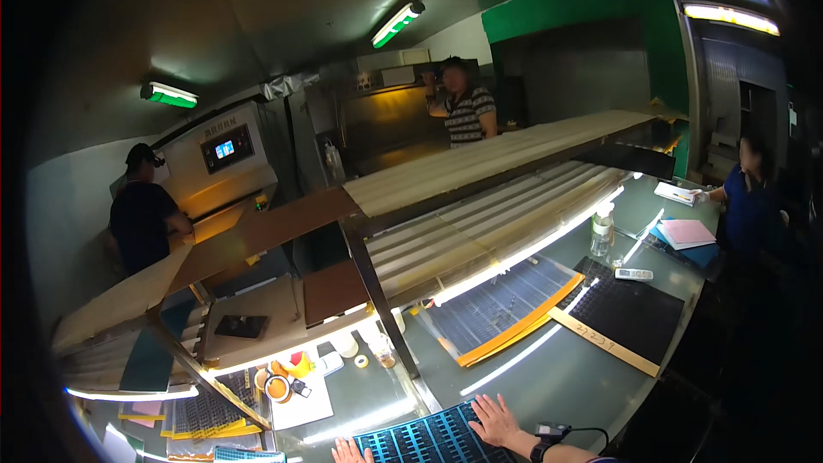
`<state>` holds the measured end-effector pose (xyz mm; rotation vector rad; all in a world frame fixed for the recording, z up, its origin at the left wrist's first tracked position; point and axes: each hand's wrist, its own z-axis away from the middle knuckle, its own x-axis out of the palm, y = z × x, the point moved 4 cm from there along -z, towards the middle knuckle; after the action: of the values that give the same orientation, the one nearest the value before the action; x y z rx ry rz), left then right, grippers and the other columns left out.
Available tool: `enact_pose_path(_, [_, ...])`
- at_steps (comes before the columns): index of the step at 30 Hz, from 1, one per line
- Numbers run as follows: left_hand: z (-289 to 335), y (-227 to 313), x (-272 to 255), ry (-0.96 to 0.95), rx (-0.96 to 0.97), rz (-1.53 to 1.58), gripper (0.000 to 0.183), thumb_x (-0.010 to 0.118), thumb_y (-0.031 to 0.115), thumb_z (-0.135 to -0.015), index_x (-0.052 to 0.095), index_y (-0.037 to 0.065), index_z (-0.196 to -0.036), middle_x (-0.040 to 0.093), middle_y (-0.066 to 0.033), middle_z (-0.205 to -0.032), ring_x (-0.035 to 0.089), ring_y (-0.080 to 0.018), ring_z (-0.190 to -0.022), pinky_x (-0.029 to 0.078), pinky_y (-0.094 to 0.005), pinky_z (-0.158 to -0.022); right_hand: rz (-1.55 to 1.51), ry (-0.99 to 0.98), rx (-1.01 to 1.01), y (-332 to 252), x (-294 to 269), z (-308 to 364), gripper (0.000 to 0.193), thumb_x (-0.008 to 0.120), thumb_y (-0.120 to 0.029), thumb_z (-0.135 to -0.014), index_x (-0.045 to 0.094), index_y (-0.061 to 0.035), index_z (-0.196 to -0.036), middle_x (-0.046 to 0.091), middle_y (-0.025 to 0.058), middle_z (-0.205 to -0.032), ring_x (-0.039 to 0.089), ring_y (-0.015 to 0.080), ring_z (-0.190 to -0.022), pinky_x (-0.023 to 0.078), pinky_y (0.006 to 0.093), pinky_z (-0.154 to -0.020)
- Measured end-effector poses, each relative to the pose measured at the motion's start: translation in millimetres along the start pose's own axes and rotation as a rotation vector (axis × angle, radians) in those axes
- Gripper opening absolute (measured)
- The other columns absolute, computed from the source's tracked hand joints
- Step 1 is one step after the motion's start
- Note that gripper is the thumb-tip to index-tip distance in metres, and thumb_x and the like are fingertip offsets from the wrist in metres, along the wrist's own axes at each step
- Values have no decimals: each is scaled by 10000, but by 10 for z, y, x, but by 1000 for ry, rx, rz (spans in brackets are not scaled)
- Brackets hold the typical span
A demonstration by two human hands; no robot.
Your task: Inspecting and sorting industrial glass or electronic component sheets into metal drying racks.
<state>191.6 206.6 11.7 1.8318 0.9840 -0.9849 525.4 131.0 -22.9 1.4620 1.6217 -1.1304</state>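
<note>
At the lower edge of the view lies a blue panel [417, 441] with rows of black cut-out shapes. My right hand [495, 422] rests on its right part, fingers spread and stretched out. At the panel's left edge is my left hand [350, 451], fingers extended; its lower part is cut off by the frame. Whether the left thumb is under the panel cannot be seen. A dark watch [542, 450] sits on my right wrist, with a small black device [553, 430] and cable beside it.
Ahead stand an orange-edged framed sheet [506, 313], a black mat [639, 313], a wooden strip [604, 341], a remote control [633, 274] and a clear bottle [602, 231]. A lit shelf [480, 240] overhangs the table. Three other people are farther off, one at the right [746, 197].
</note>
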Motion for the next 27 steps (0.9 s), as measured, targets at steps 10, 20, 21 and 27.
enact_pose_path(10, [307,-87,-263,39,20,-11,521,422,265,-824,400,-49,-1239,390,-223,-1293,396,-336,-1171,282,-430,-997,-269,-28,37,-661,-1069,1275,588,481,-340,-852,330,12,-1298,288,212,-1365,254,351,-1274,143,512,-1046])
enact_pose_path(20, [1426,24,-422,10,65,-104,520,408,266,-831,395,-49,-1245,398,-230,-1285,419,-344,-1152,303,-439,-986,-90,-252,-22,-672,-887,1611,658,381,-448,-874,282,24,-1322,238,187,-1401,172,307,-1318,90,490,-1065])
enact_pose_path(21, [1541,35,-444,4,71,-112,520,406,266,-832,394,-49,-1246,399,-231,-1284,422,-345,-1151,306,-440,-985,-83,-254,-11,-679,-892,1632,659,380,-451,-873,283,20,-1323,239,188,-1401,171,305,-1319,85,492,-1065])
enact_pose_path(27, [2061,50,-550,5,112,-179,519,398,266,-837,391,-48,-1249,404,-235,-1279,436,-350,-1139,318,-445,-979,-59,-105,71,-573,-1125,1087,642,482,-404,-847,296,-18,-1325,284,206,-1357,306,337,-1228,157,547,-1013])
